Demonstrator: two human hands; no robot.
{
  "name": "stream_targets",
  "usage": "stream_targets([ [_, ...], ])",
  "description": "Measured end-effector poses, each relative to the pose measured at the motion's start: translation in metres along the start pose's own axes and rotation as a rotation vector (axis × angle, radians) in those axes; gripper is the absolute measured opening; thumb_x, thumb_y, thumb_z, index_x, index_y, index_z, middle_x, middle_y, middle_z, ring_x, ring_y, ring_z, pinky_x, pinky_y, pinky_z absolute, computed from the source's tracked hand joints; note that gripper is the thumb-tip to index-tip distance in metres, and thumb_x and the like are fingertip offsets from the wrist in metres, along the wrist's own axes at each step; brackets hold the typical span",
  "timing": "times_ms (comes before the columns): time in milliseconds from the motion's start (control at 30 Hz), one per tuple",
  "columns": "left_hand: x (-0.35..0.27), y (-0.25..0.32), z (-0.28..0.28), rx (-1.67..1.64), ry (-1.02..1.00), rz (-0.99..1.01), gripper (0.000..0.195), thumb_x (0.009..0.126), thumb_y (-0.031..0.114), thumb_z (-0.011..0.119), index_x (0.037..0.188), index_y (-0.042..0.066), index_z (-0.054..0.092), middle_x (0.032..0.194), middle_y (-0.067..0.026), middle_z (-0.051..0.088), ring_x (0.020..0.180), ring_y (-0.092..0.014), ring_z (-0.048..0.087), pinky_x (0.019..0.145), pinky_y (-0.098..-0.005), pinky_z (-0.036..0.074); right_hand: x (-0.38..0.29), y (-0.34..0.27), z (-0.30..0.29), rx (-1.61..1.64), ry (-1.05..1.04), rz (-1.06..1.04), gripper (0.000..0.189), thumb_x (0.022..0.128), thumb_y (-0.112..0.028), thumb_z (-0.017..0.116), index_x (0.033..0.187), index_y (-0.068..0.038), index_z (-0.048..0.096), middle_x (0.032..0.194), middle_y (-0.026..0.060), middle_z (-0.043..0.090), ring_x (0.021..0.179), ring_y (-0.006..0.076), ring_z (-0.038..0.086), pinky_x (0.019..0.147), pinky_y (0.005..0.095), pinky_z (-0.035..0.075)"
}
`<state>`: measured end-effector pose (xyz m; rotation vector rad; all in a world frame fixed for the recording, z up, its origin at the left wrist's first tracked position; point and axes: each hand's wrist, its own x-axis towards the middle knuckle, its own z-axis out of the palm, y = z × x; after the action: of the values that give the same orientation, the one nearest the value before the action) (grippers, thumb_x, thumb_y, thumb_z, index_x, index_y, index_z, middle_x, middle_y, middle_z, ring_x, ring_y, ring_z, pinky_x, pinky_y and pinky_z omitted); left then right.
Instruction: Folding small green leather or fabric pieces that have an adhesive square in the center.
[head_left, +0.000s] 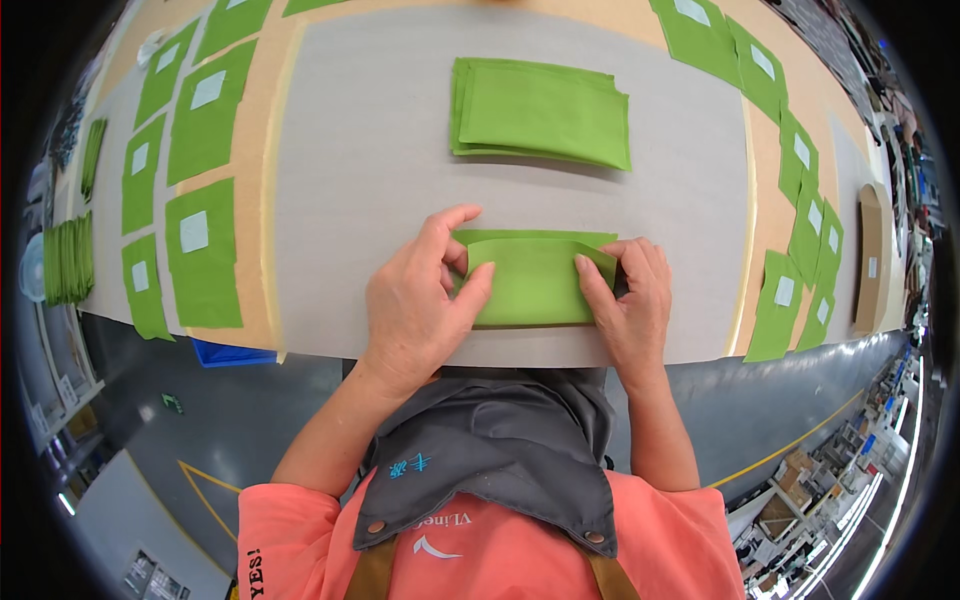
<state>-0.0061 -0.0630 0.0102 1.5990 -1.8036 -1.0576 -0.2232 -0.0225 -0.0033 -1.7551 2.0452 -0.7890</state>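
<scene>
A folded green fabric piece (534, 285) lies near the table's front edge between my two hands. My left hand (429, 292) pinches its left edge, thumb on top, with the index finger raised and apart. On the other side, my right hand (630, 300) grips the upper right corner between thumb and fingers, and the top layer bends up there. Some fingertips are hidden behind the cloth. Farther back on the grey surface sits a stack of folded green fabric pieces (541, 112), touched by neither hand.
Green panels with pale patches (204, 262) lie in rows at the left, beside bundled green cloth (67, 259). More patched green panels (772, 307) overlap along the right. A cardboard box (870, 262) stands at the far right. A blue bin (234, 354) shows below the table edge.
</scene>
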Motion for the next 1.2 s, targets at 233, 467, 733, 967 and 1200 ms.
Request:
stream_targets([
  [233, 0.0031, 0.0015, 0.0000, 0.026, -0.007, -0.022, 0.054, 0.081, 0.007, 0.077, 0.132, 0.012, 0.062, 0.072, 0.0019, 0.057, 0.057, -0.008, 0.046, 0.056, -0.0249, 0.043, -0.0006, 0.0008, 0.0019, -0.024, 0.028, -0.015, 0.020, 0.083, -0.018, 0.080, 0.090, -0.008, 0.064, 0.082, 0.0035, 0.055, 0.079, 0.0234, 0.050, 0.075, 0.0370, 0.036],
  [467, 0.0021, 0.0014, 0.0005, 0.043, 0.010, -0.008, 0.053, 0.081, 0.007, 0.076, 0.132, 0.012, 0.062, 0.072, 0.0016, 0.058, 0.058, -0.008, 0.047, 0.057, -0.0259, 0.043, -0.0012, 0.0014, 0.0035, -0.018, 0.036, -0.032, 0.019, 0.083, -0.017, 0.080, 0.089, -0.008, 0.064, 0.081, 0.0035, 0.055, 0.078, 0.0234, 0.050, 0.075, 0.0372, 0.037],
  [733, 0.0024, 0.0001, 0.0016, 0.038, 0.013, 0.004, 0.053, 0.081, 0.008, 0.076, 0.132, 0.012, 0.062, 0.073, 0.0015, 0.059, 0.058, -0.008, 0.046, 0.056, -0.0265, 0.043, -0.0008, 0.0019, 0.0045, -0.020, 0.060, -0.037, 0.018, 0.083, -0.016, 0.080, 0.088, -0.009, 0.064, 0.081, 0.0032, 0.055, 0.078, 0.0236, 0.050, 0.074, 0.0376, 0.037],
  [967, 0.0029, -0.0034, -0.0021, -0.012, 0.005, 0.021, 0.057, 0.081, 0.008, 0.078, 0.135, 0.009, 0.060, 0.076, 0.0001, 0.060, 0.058, -0.008, 0.046, 0.057, -0.0272, 0.044, -0.0003, 0.0011, 0.0048, 0.018, 0.061, -0.046, 0.018, 0.083, -0.016, 0.079, 0.089, -0.009, 0.064, 0.081, 0.0032, 0.055, 0.078, 0.0234, 0.050, 0.074, 0.0375, 0.037],
  [1200, -0.0067, 0.0017, -0.0027, -0.007, 0.112, 0.122, 0.057, 0.082, 0.006, 0.078, 0.136, 0.010, 0.059, 0.101, -0.0074, 0.059, 0.077, -0.017, 0.056, 0.067, -0.0307, 0.051, -0.0002, 0.0021, 0.0039, -0.003, 0.045, -0.034, 0.018, 0.084, -0.016, 0.079, 0.090, -0.008, 0.064, 0.081, 0.0037, 0.055, 0.078, 0.0233, 0.050, 0.076, 0.0377, 0.038],
])
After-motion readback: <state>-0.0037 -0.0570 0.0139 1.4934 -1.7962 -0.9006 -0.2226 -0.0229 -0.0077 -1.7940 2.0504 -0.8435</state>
